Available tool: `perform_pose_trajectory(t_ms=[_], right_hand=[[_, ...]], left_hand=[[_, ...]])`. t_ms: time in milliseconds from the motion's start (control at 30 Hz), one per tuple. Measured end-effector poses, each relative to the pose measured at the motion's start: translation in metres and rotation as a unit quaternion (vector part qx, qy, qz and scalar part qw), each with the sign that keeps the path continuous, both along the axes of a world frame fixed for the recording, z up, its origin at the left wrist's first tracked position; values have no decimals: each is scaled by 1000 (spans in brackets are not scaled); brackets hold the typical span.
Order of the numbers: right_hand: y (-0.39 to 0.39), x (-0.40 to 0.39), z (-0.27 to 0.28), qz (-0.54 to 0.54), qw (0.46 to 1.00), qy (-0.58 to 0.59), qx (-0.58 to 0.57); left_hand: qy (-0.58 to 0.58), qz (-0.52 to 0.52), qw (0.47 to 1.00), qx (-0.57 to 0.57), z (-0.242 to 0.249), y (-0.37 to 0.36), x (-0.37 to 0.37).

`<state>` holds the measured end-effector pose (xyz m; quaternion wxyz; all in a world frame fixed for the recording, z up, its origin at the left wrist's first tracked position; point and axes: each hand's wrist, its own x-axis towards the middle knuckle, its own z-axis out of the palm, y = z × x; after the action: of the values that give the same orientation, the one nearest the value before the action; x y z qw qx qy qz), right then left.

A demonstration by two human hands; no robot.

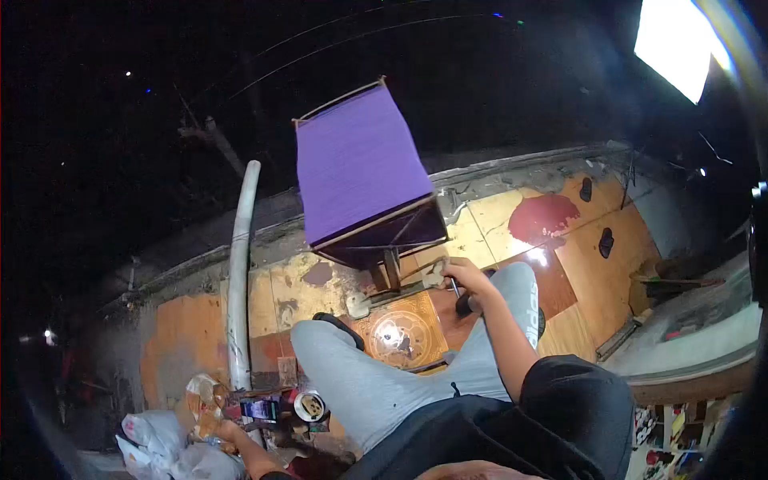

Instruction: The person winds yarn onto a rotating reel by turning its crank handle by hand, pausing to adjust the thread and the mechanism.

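Observation:
At the lower left, my left hand (230, 434) has its fingers closed on a crinkled clear plastic bag (206, 394) with brownish-orange contents. Beside that hand lie white plastic bags (152, 436). My right hand (468, 278) is closed in front of my right knee; a thin dark rod shows below its fingers, too small to name. Close to those fingers is a pale lump (434, 274) at the end of a low wooden base. From the base rises a wooden post (391, 268), which carries a box-shaped frame covered in purple sheet (360, 164), its lower side open.
A pale pole (242, 272) stands to the left. Near my left knee are a lit phone (260, 410) and a round tub (310, 406). Worn boards (488, 216) cover the floor, with dark shoes (606, 242) at the right. A bright light (676, 48) shines at upper right.

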<state>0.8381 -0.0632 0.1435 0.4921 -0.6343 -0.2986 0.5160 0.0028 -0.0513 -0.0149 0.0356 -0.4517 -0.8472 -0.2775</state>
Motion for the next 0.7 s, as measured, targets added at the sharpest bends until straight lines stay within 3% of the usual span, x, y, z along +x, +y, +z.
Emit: perform_pose_trajectory(t_ms=[100,167,233,300,367,433,467,533,633,667,700], right_hand=[[18,14,-52,-28,997,-54,-57],[18,10,-89,-68,958,-225,-162],[28,-3,-163,-39,947,-269,-174],[28,-44,-162,10,964,-172,-202],[34,-86,-184,109,943,-202,-240],[28,-114,-142,187,962,-31,-198],[27,-125,-130,201,959,-34,-197],[26,-146,-118,212,956,156,-130],[22,-159,-64,254,933,246,-65],[19,-156,-52,264,931,245,-64],[16,-150,-42,275,917,287,-36]], left_hand=[[-3,16,1000,-7,23,17,9],[-13,19,1000,-16,24,14,19],[-21,20,999,-24,27,13,22],[-27,20,999,-34,34,19,31],[-34,22,998,-45,40,22,45],[-43,32,997,-52,46,28,52],[-47,46,996,-55,48,22,60],[-58,89,992,-62,77,25,90],[-76,135,986,-68,97,6,111],[-77,145,984,-64,54,16,74],[-44,189,980,37,14,25,41]])
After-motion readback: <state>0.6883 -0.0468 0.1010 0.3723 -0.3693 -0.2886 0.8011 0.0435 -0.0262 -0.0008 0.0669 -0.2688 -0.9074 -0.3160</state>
